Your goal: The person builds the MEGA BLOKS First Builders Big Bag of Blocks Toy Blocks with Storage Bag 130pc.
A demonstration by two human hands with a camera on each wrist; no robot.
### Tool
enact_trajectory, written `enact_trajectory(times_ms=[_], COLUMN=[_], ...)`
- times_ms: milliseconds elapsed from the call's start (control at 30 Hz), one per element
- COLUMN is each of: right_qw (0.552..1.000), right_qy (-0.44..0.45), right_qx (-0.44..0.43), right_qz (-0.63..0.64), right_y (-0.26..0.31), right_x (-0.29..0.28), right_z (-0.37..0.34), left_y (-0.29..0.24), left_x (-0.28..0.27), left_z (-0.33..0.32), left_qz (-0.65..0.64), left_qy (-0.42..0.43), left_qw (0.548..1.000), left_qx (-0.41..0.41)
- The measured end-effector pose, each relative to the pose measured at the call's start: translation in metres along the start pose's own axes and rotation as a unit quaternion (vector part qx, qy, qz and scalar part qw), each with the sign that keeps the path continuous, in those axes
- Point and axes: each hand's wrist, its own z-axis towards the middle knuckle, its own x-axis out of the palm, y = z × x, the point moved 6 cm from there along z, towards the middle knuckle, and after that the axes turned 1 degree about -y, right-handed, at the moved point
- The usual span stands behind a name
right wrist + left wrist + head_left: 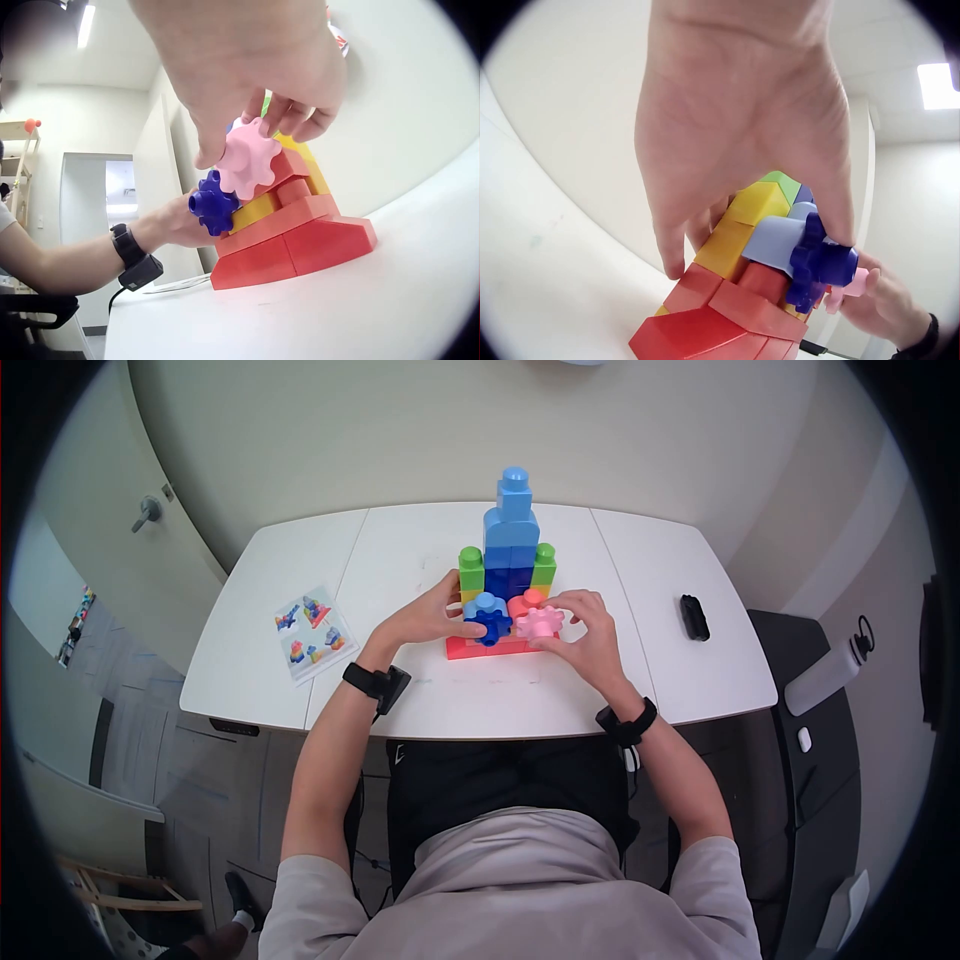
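A block tower stands on the table, with red base blocks point(485, 651) and light blue blocks point(514, 500) on top. Low on its front are a dark blue gear point(489, 626) point(808, 262) and a pink gear point(540, 623) point(249, 159), side by side. My left hand point(430, 615) point(742, 120) is spread at the tower's left side, thumb against the dark blue gear, the other fingers extended beside and behind the blocks, partly hidden. My right hand point(590, 640) point(247, 67) holds the pink gear's edge between thumb and fingers.
A sheet with pictures of block models point(315, 635) lies on the white table point(400, 705) at the left. At the right is a black case point(693, 618). Beyond the table's right edge, a white bottle point(825, 675) stands on a dark surface.
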Motion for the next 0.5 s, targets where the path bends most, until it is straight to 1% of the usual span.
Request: enact_trajectory(times_ms=[67, 167, 200, 267, 400, 467, 500], right_qw=[0.999, 0.999, 0.998, 0.999, 0.995, 0.986, 0.986], right_qy=[0.018, 0.036, 0.036, 0.0, 0.005, 0.014, 0.015], right_qx=[0.029, 0.013, 0.014, -0.005, 0.008, 0.064, 0.066], right_qz=[0.032, 0.038, 0.039, 0.048, 0.097, 0.152, 0.152], right_y=[-0.009, -0.012, -0.014, -0.014, -0.014, -0.018, -0.019], right_x=[0.003, 0.007, 0.009, 0.007, 0.01, 0.013, 0.014], right_z=[-0.001, -0.003, -0.004, -0.006, -0.005, -0.006, -0.006], left_y=[0.003, 0.005, 0.006, 0.004, -0.001, -0.001, -0.001], left_x=[0.001, 0.0, 0.0, 0.001, 0.002, 0.002, 0.003], left_z=[0.003, 0.004, 0.004, 0.003, 0.001, 0.001, 0.001], left_qz=[-0.004, 0.0, 0.0, 0.009, 0.002, 0.01, 0.01], left_qy=[0.009, 0.009, 0.009, 0.008, 0.002, -0.002, -0.001], left_qw=[1.0, 1.0, 1.0, 1.0, 1.0, 1.0, 1.0], left_qx=[0.006, 0.005, 0.003, 0.013, 0.013, 0.01, 0.009])
